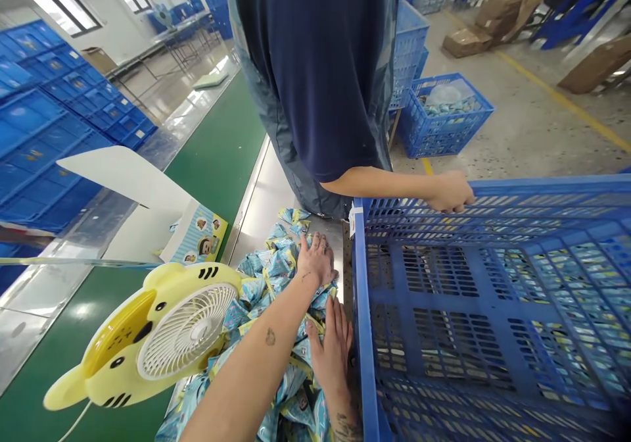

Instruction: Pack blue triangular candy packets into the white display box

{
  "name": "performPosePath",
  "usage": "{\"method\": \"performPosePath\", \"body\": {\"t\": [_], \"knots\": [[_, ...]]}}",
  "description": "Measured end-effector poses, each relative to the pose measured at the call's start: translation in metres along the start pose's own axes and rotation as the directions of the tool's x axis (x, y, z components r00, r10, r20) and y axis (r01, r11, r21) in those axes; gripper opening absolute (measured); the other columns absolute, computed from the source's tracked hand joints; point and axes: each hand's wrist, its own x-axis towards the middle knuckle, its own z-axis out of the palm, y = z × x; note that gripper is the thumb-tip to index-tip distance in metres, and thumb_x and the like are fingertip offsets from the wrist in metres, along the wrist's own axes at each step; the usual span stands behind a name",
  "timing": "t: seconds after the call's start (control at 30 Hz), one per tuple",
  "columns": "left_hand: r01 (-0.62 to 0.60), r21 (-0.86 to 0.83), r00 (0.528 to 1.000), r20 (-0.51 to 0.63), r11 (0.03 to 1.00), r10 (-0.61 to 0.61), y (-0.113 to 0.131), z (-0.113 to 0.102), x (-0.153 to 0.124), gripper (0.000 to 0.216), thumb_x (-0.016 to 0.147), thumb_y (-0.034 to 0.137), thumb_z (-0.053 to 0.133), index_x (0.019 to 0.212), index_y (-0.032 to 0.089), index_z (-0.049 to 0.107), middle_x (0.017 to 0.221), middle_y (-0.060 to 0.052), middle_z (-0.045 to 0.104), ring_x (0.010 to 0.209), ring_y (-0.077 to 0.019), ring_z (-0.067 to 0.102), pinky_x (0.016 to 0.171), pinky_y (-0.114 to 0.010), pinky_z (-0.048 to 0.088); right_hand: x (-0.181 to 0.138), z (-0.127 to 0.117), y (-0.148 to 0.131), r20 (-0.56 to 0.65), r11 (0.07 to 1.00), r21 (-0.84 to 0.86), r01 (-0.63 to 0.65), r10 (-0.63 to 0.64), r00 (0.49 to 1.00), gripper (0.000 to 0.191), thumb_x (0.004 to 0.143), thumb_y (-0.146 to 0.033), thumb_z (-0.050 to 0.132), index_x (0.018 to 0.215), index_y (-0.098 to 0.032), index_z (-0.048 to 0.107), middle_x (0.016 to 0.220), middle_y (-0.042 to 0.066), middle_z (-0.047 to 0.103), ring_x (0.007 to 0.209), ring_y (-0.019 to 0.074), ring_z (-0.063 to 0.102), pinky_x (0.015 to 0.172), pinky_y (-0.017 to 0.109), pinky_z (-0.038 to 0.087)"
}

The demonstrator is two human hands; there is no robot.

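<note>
A pile of light-blue printed packets (276, 277) lies on the steel table edge (261, 198) beside a large blue plastic crate (444, 310). My left hand (318, 258) rests flat on the far part of the pile, fingers spread. Closer to me, my right hand (331, 350) lies flat on the packets, right against the crate's wall. Neither hand grips anything. A co-worker in a dark blue shirt (320, 67) stands across the pile, with one hand (451, 192) on the crate's far rim.
A yellow bear-shaped desk fan (167, 330) stands left of the pile, on the green conveyor belt (217, 139). An open printed carton (197, 235) sits behind it. Stacked blue crates (54, 113) line the left. Another blue crate holding packets (444, 116) sits on the floor.
</note>
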Motion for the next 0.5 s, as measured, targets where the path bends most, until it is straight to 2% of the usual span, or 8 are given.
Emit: {"method": "performPosePath", "body": {"t": [0.1, 0.2, 0.3, 0.37, 0.43, 0.5], "knots": [[-0.072, -0.023, 0.996, -0.059, 0.997, 0.071, 0.014, -0.006, -0.02, 0.071, 0.098, 0.062, 0.041, 0.143, 0.011, 0.062, 0.169, -0.025, 0.041, 0.164, -0.0428, 0.022, 0.13, -0.078, 0.01, -0.002, -0.004, -0.003, -0.027, 1.0, -0.026, -0.018, 0.017, 0.999, 0.074, 0.103, -0.062, 0.046, 0.166, -0.024, 0.034, 0.171, 0.015, 0.039, 0.157, 0.0384, 0.036, 0.128, 0.069, 0.029], [-0.093, -0.073, 0.988, -0.132, 0.993, 0.083, 0.025, -0.014, -0.052, 0.057, 0.098, 0.053, 0.047, 0.135, 0.014, 0.066, 0.165, -0.024, 0.046, 0.161, -0.0434, 0.028, 0.129, -0.076, 0.019, -0.005, -0.009, -0.003, -0.054, 0.999, -0.002, -0.055, 0.055, 0.997, 0.077, 0.103, -0.064, 0.042, 0.166, -0.021, 0.034, 0.172, 0.017, 0.036, 0.159, 0.0385, 0.033, 0.128, 0.068, 0.029], [-0.019, -0.216, 0.967, -0.253, 0.976, -0.037, 0.032, -0.021, -0.099, 0.044, 0.1, 0.041, 0.047, 0.129, 0.016, 0.067, 0.157, -0.021, 0.054, 0.156, -0.0416, 0.038, 0.127, -0.066, 0.036, -0.009, -0.012, 0.002, -0.074, 0.994, 0.066, -0.084, 0.089, 0.993, 0.082, 0.103, -0.068, 0.036, 0.163, -0.012, 0.038, 0.169, 0.021, 0.04, 0.158, 0.0395, 0.036, 0.129, 0.068, 0.029], [0.014, -0.37, 0.928, -0.341, 0.929, -0.149, 0.035, -0.02, -0.139, 0.041, 0.102, 0.039, 0.042, 0.128, 0.019, 0.067, 0.149, -0.017, 0.06, 0.15, -0.0358, 0.046, 0.124, -0.055, 0.044, -0.012, -0.014, 0.007, -0.111, 0.99, 0.108, -0.085, 0.097, 0.989, 0.087, 0.101, -0.072, 0.034, 0.16, -0.008, 0.043, 0.167, 0.024, 0.042, 0.157, 0.0407, 0.037, 0.129, 0.069, 0.028], [0.012, -0.526, 0.876, -0.405, 0.85, -0.262, 0.04, -0.01, -0.185, 0.039, 0.103, 0.039, 0.039, 0.126, 0.023, 0.067, 0.143, -0.013, 0.063, 0.142, -0.029, 0.053, 0.121, -0.048, 0.048, -0.02, -0.016, 0.01, -0.148, 0.99, 0.125, -0.063, 0.081, 0.986, 0.089, 0.1, -0.074, 0.036, 0.16, -0.008, 0.043, 0.169, 0.024, 0.038, 0.158, 0.0407, 0.035, 0.129, 0.069, 0.027], [0.011, -0.662, 0.832, -0.409, 0.749, -0.374, 0.048, 0.008, -0.236, 0.038, 0.104, 0.042, 0.038, 0.122, 0.026, 0.068, 0.139, -0.011, 0.066, 0.135, -0.0258, 0.058, 0.119, -0.046, 0.051, -0.036, -0.022, 0.009, -0.159, 0.991, 0.131, -0.033, 0.054, 0.986, 0.088, 0.099, -0.073, 0.043, 0.161, -0.011, 0.042, 0.171, 0.023, 0.035, 0.16, 0.0397, 0.032, 0.13, 0.068, 0.028]]}}
